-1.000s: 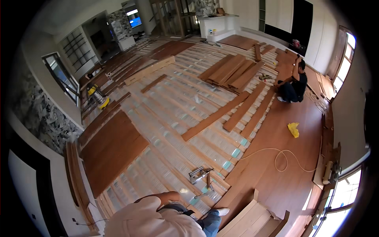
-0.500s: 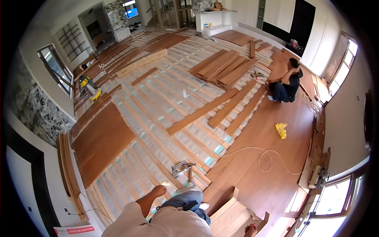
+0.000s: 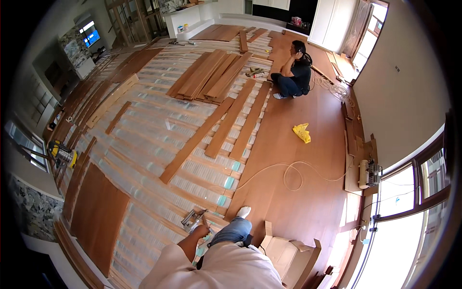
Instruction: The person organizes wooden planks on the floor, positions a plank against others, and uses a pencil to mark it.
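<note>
My left hand (image 3: 201, 231) hangs low in front of me, its fingers too small and hidden to read. Just beyond it, a silver nail gun (image 3: 192, 220) lies on the joists, with a hammer-like tool (image 3: 206, 222) beside it; I cannot tell whether the hand touches either. My right hand is out of view. One foot in a white sock (image 3: 244, 212) is on the laid wood floor (image 3: 269, 202). By my right side an opened cardboard box (image 3: 276, 253) lies on that floor.
Open joists (image 3: 144, 159) cover the middle, with loose planks (image 3: 236, 120) and a plank stack (image 3: 207, 77) across them. A person (image 3: 296, 72) sits at the far right. A thin hose (image 3: 288, 176) loops over the floor, near a yellow bag (image 3: 302, 133). A vacuum (image 3: 62, 153) stands left.
My view has swung to the right, and I have stepped forward onto the laid floor. My left hand is closer to the nail gun. The right hand, holding something small and red before, has left view.
</note>
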Tool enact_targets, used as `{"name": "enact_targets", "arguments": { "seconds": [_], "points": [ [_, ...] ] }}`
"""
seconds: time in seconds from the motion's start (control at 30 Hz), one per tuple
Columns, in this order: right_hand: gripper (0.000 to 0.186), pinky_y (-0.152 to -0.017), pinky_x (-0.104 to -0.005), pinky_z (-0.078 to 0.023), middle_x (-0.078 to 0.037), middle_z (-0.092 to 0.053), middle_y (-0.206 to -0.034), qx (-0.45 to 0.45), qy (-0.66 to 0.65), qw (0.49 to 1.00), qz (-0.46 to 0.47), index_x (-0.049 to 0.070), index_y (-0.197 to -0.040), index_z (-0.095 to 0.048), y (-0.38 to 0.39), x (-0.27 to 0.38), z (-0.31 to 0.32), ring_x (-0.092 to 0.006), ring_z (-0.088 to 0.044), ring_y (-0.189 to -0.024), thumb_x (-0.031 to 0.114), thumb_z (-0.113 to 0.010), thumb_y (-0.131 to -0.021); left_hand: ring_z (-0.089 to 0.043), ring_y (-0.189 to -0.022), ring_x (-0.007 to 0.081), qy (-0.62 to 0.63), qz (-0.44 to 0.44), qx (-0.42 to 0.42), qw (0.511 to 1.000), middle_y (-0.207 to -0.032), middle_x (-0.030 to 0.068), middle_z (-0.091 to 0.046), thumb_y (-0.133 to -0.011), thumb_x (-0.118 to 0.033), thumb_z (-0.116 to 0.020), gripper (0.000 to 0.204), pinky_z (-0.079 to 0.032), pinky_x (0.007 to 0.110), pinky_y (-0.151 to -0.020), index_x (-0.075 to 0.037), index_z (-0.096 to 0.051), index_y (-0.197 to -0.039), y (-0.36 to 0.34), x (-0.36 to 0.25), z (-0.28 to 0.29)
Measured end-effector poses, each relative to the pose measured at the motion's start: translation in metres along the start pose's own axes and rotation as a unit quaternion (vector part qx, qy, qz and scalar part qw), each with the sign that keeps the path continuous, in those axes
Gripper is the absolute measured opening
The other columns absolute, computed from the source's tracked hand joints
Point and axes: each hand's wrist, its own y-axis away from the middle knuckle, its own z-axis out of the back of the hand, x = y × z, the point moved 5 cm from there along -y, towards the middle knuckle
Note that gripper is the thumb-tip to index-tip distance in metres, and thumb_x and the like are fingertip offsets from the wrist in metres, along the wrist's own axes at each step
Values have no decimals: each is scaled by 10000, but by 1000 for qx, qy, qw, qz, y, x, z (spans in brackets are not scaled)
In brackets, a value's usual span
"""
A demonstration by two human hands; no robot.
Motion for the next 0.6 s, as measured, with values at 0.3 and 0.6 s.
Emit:
{"name": "enact_targets", "arguments": {
  "seconds": [0.3,0.6],
  "points": [
    [203,-457,-288,-432,-47,-596,-622,-153,-91,979,103,58,-755,-638,-10,193,-25,-141,-516,-498,194,-628,-905,-623,-695,141,197,-312,-111,923,-812,52,-664,-893,-83,-590,204,-514,289,-650,8,-634,-1071,-72,-356,156],
    [219,-582,-292,-489,-62,-643,-755,18,10,1000,4,40,-954,-628,-54,147,-101,-149,-592,-650,258,-615,-942,-630,-633,167,56,-119,-78,988,-752,61,-676,-832,-91,-579,155,-503,317,-567,-16,-672,-930,-128,-201,134]
  ]
}}
